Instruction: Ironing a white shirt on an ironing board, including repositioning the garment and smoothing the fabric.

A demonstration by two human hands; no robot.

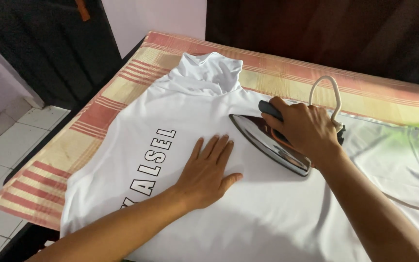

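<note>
White stretchy shirt (277, 213) spread on striped cloth-covered surface (98, 116); right hand (304, 128) grips chrome iron (267, 143) on the shirt; left hand (207, 172) flat, open, just beside the iron: burn risk if the iron slides nearer.

Both forearms bare, no sleeves/rings/watch on left hand (204, 172) or right hand (304, 128).

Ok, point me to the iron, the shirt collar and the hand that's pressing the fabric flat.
iron (267, 140), head view, on its shiny metal side.
shirt collar (209, 73), head view, on the middle of the white turtleneck.
left hand (207, 172), head view, on the back of the hand lying flat on the shirt.
</note>
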